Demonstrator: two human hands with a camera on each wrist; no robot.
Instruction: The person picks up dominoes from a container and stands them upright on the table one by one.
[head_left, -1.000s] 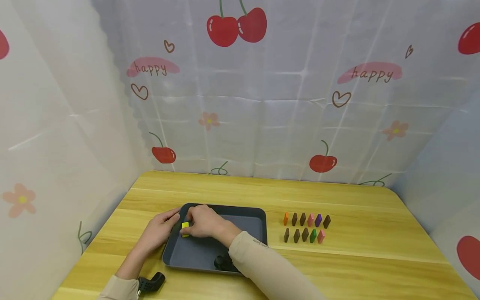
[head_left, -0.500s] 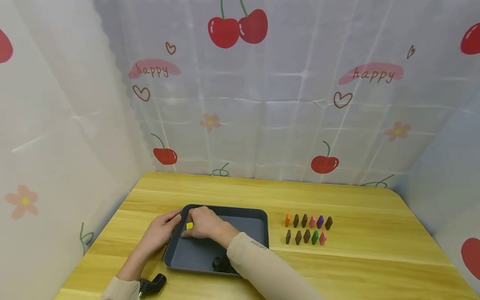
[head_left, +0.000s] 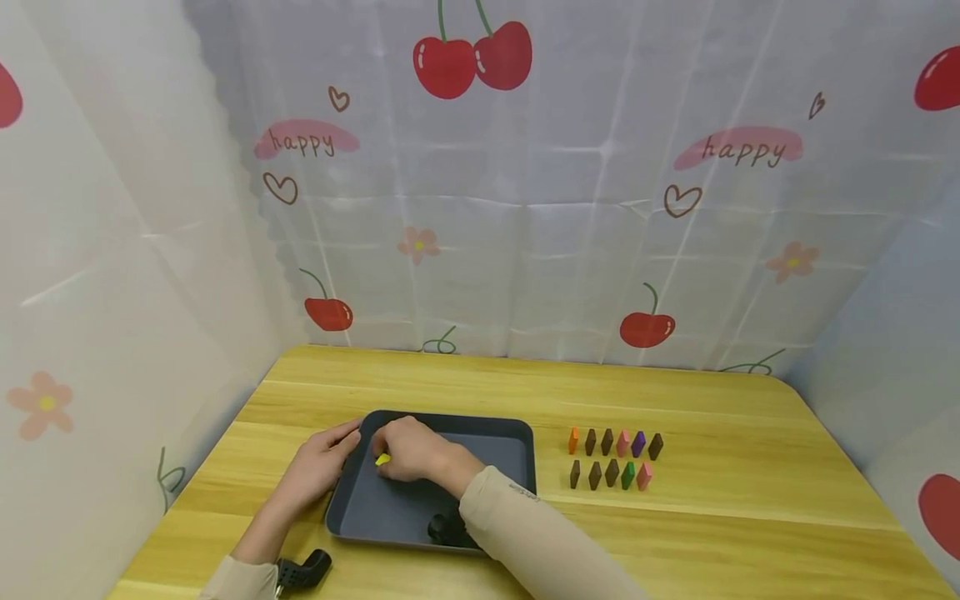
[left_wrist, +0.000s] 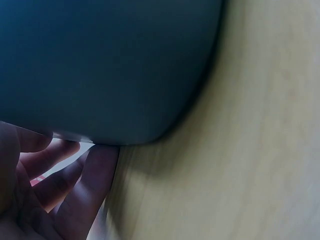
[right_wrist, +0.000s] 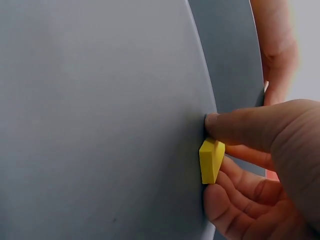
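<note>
In the head view my right hand (head_left: 412,450) reaches into the left part of a dark grey baking tray (head_left: 427,540). Between its thumb and fingers it pinches a small yellow block (right_wrist: 212,161), low by the tray's floor and side wall. Most of that block is hidden by the hand in the head view. My left hand (head_left: 318,467) lies along the outside of the tray's left edge. Its fingers (left_wrist: 82,195) look fairly straight and touch the outer wall in the left wrist view.
Right of the tray, two rows of small upright blocks stand on the wooden table (head_left: 720,467). They include an orange block (head_left: 573,441), a purple block (head_left: 638,443), a green block (head_left: 628,476), pink and dark brown ones. A black device (head_left: 303,571) sits at the left wrist.
The right hand has shifted slightly right inside the tray with the yellow block, which has turned and shows less of itself. The left hand stays at the tray's edge.
</note>
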